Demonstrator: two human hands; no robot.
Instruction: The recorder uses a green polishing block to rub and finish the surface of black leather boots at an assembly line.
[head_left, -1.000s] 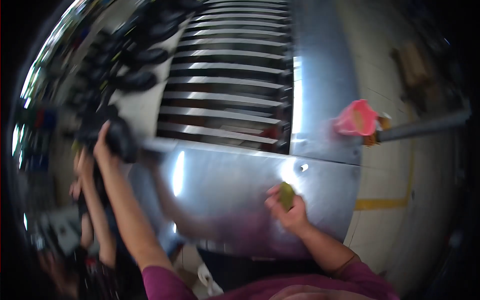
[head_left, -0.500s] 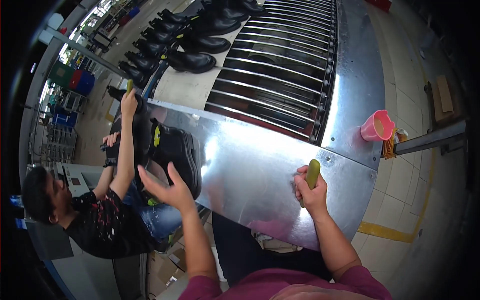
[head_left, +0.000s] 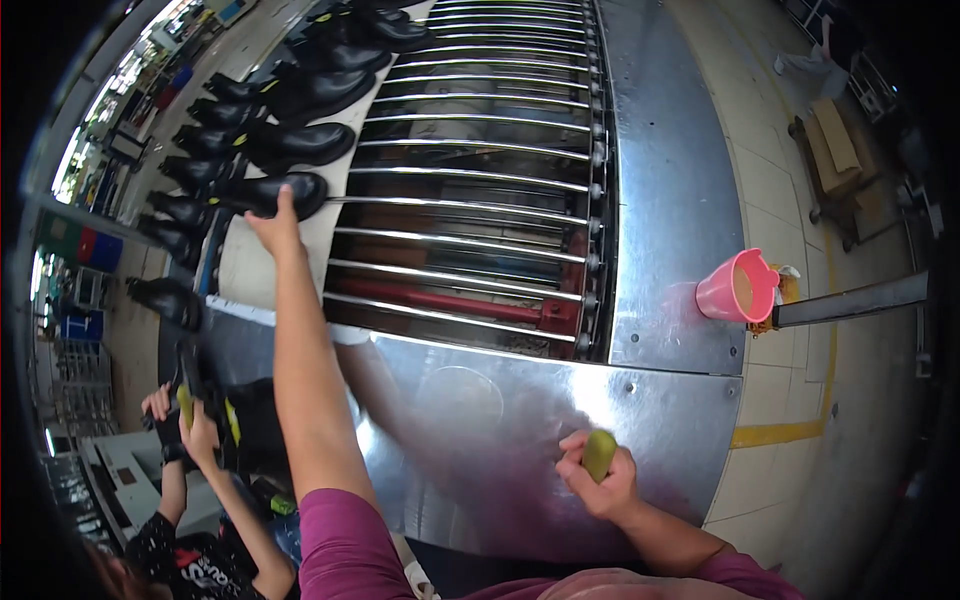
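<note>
My left hand point(head_left: 276, 228) reaches far forward to a black ankle boot point(head_left: 262, 193), the nearest in a row on the pale strip. Its thumb lies over the boot and its fingers are at the boot's near side, closed against it. My right hand point(head_left: 605, 484) is closed round a tool with a thick olive-green handle point(head_left: 599, 455), above the metal tabletop point(head_left: 640, 440). The tool's working end is hidden. Another black boot point(head_left: 258, 425) with a yellow-green patch stands at the left, partly behind my left arm.
A roller conveyor point(head_left: 470, 205) runs away ahead, with several black boots point(head_left: 310, 92) on its left. The pink cup point(head_left: 727, 289) stands at the table's right edge beside a metal bar point(head_left: 850, 300). At the lower left a co-worker point(head_left: 215, 545) holds a similar green-handled tool point(head_left: 185, 407).
My left hand has moved forward from beside the near boot to the row of boots. My right hand keeps the green-handled tool. The view has shifted, and the co-worker's arm is lower in it.
</note>
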